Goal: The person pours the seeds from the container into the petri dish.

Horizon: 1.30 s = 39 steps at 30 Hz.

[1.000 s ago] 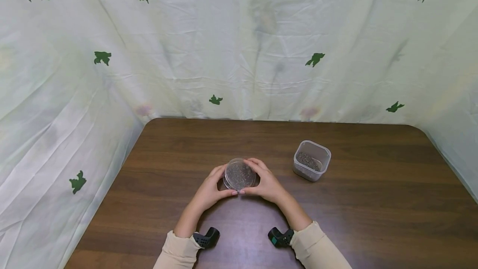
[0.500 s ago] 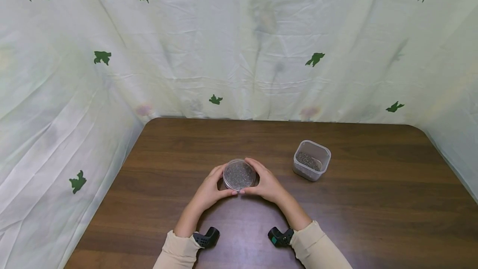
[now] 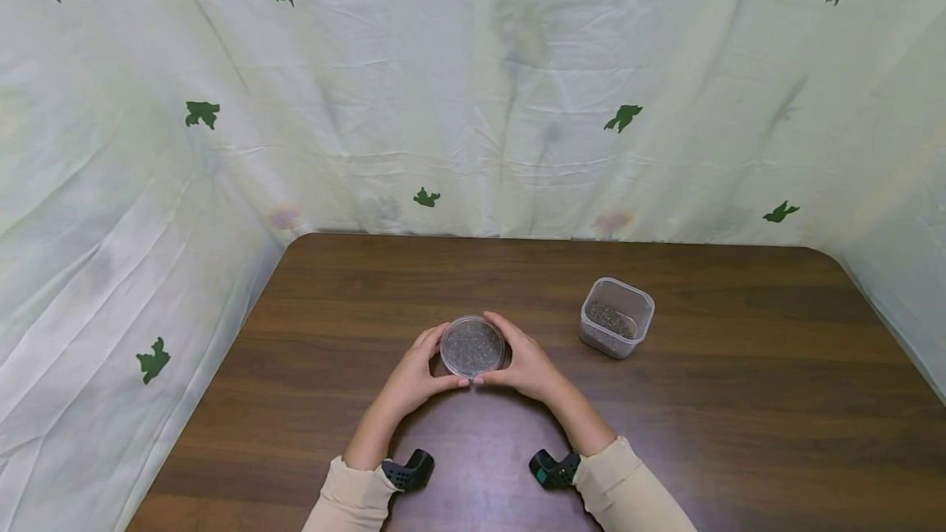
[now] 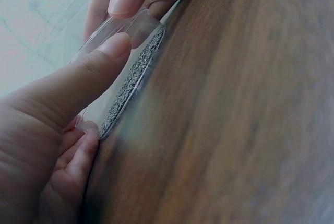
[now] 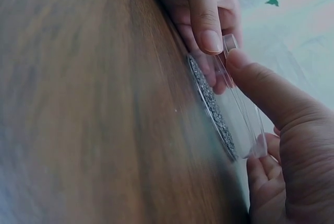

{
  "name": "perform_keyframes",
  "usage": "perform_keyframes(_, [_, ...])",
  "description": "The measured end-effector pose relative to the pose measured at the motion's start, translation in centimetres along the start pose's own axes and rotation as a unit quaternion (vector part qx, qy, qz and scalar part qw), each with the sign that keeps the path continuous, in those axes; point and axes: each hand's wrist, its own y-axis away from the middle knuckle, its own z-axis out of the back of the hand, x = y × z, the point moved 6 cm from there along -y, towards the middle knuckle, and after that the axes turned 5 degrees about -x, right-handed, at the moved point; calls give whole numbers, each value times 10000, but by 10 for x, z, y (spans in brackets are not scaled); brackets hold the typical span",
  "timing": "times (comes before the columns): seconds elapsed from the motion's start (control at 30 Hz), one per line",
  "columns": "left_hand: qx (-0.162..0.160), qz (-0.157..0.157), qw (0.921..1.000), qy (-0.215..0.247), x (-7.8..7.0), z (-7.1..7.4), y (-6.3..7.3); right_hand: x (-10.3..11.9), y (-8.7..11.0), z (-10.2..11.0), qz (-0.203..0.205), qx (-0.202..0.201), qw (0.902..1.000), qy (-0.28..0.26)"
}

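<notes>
A round clear plastic jar (image 3: 472,347) stands upright on the table, with a layer of dark grey granules (image 4: 133,80) in its bottom. Its clear lid (image 5: 237,91) sits on top, and the lid's rim shows between the thumbs in the right wrist view. My left hand (image 3: 412,378) curls round the left side, thumb at the front and fingers behind. From the other side my right hand (image 3: 529,364) grips the jar and lid the same way. Both thumb tips nearly meet at the near side. Some fingertips are hidden behind the jar.
Farther back on the right stands an uncovered clear square tub (image 3: 617,318), partly filled with similar dark granules. The brown wooden table (image 3: 739,401) has rounded far corners. A pale curtain (image 3: 473,89) with green leaf prints hangs behind it.
The lid, offset toward the back one second ago, now lies level and centred over the jar. My right fingers have shifted slightly at the far rim. The tub has not moved.
</notes>
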Motion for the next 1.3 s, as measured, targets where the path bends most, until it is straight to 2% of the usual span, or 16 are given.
perform_keyframes(0.3, [28, 47, 10000, -21, 0, -1, 0, 0, 0, 0, 74, 65, 10000, -1])
perform_keyframes(0.67, [98, 81, 9999, -35, 0, -1, 0, 0, 0, -1, -22, 195, 9998, 98])
perform_keyframes(1.3, [140, -25, 9996, -259, 1, -1, 2, 4, 0, -5, 214, 461, 9982, 322])
